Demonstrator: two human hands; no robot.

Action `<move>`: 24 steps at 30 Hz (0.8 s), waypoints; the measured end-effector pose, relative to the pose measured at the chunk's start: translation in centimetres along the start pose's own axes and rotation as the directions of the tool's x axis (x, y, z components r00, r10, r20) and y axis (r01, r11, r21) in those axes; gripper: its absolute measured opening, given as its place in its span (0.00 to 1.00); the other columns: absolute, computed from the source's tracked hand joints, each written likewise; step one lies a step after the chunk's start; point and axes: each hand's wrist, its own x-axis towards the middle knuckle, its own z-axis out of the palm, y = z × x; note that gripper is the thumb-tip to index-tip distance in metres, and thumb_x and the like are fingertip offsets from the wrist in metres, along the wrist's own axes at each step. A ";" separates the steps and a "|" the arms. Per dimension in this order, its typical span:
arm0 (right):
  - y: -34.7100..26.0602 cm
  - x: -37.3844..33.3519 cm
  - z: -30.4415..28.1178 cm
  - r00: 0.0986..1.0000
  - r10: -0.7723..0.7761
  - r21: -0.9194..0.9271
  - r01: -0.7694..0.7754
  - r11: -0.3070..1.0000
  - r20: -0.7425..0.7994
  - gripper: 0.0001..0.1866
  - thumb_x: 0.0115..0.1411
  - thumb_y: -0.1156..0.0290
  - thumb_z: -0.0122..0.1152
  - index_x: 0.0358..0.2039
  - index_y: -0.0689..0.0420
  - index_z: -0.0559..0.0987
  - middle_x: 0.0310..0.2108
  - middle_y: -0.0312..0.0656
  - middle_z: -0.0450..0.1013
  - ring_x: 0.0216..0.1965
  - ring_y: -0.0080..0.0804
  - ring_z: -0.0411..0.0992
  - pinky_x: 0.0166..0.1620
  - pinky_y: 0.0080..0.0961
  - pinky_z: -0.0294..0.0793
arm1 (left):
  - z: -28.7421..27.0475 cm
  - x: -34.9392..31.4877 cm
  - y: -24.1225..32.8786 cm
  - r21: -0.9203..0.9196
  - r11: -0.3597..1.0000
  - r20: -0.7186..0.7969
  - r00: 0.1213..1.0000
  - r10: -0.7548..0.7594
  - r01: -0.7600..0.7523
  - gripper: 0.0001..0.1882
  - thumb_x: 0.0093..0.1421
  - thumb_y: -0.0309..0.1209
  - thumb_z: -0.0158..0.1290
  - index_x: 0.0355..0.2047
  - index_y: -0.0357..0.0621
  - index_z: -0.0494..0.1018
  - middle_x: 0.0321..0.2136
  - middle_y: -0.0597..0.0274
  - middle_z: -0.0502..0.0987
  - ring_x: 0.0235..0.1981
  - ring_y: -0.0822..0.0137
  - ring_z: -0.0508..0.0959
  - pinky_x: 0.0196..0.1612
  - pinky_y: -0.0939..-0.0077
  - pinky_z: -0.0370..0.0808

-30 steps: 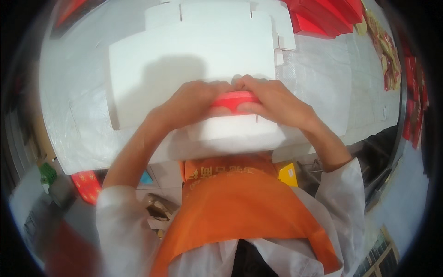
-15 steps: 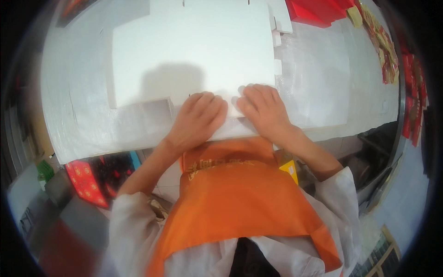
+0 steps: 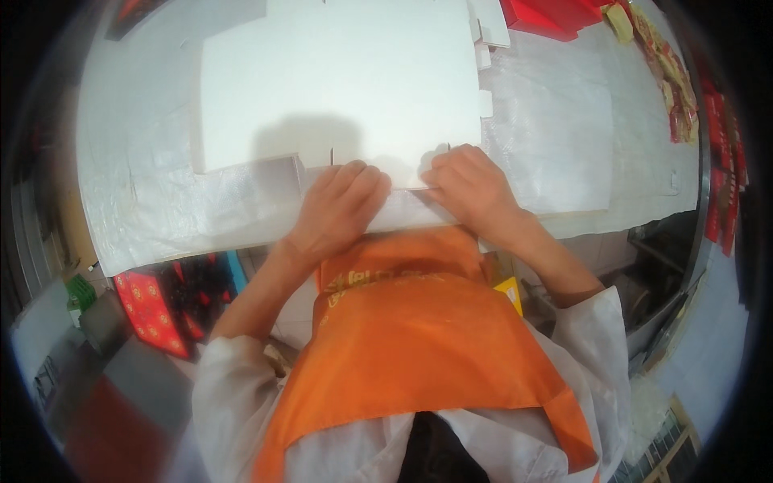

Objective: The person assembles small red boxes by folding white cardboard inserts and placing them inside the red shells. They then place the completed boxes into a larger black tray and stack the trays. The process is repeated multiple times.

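Note:
A large white cardboard blank point(image 3: 378, 80) with slits and cut tabs lies flat on the table in front of me. My left hand point(image 3: 342, 201) is closed on its near edge, fingers curled and knuckles up, just below one slit. Opposite it, my right hand point(image 3: 471, 185) pinches the same edge beside a second slit, a short gap away. The thumbs and most fingertips are hidden beneath the hands.
Clear plastic sheeting covers the table point(image 3: 145, 201). Red boxes point(image 3: 547, 18) stand at the far right, near a row of wrapped packets point(image 3: 656, 60). Below the table's left edge is a red patterned box point(image 3: 153, 314). My orange apron point(image 3: 419, 338) nearly touches the front edge.
Both hands stay on the near edge; my right hand has shifted slightly right. The blank's near edge sits a little farther off, and two slits beside my fingers now show.

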 end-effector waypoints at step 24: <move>-1.3 4.1 0.5 0.926 0.370 -0.008 -0.370 0.929 0.082 0.11 0.51 0.72 0.55 0.36 0.57 0.72 0.35 0.39 0.70 0.40 0.39 0.66 0.45 0.36 0.63 | -1.2 2.9 -1.6 -0.180 0.940 0.270 0.933 -0.236 0.290 0.03 0.54 0.31 0.51 0.26 0.47 0.72 0.24 0.67 0.69 0.30 0.64 0.68 0.33 0.69 0.59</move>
